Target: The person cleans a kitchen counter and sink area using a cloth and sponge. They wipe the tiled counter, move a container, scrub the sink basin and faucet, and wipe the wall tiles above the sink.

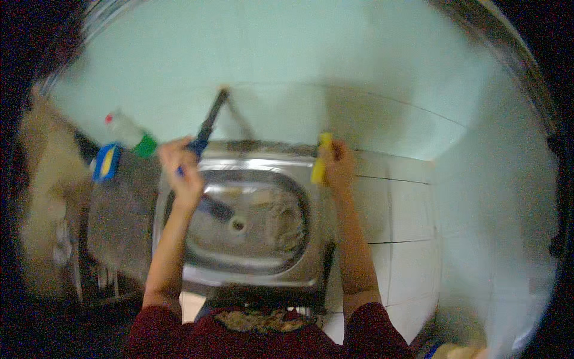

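Note:
My left hand is curled around the blue lower end of a dark, tap-like pipe, whose upper end meets the pale green wall. Motion blur softens the fingers, and their exact hold on the pipe is partly hidden. In my right hand is a yellow sponge, held upright over the right rim of the sink. The stainless steel sink lies between my forearms. Its round drain shows near the middle of the basin, with wet-looking streaks to its right.
On the grey counter left of the sink lie a clear bottle with a green end and a blue-and-yellow item. White tiles border the sink's right side. The green wall rises behind it.

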Available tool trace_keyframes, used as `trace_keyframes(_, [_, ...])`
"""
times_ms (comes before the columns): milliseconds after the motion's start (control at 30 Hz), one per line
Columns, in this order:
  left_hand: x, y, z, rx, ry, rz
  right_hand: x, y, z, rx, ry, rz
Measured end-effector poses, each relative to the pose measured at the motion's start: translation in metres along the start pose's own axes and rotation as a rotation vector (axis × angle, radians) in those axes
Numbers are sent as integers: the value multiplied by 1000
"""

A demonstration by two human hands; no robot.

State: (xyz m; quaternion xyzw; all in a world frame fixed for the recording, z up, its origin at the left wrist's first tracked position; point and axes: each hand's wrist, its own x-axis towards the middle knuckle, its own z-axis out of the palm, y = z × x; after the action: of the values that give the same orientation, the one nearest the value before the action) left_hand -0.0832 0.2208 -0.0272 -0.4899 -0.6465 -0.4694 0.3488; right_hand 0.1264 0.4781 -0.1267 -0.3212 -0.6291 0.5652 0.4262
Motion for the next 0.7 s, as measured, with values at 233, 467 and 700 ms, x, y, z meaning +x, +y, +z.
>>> trace_keyframes(233, [2,37,-36,-60,6,-35,-192,54,156,-567,-711,-59])
trace_keyframes(467, [-4,13,-21,-143,-1,54,-216,105,153,-1112,-797,-572])
trace_keyframes(700, [-14,12,-17,-136,-81,16,-178,124,143,-950,-638,-674])
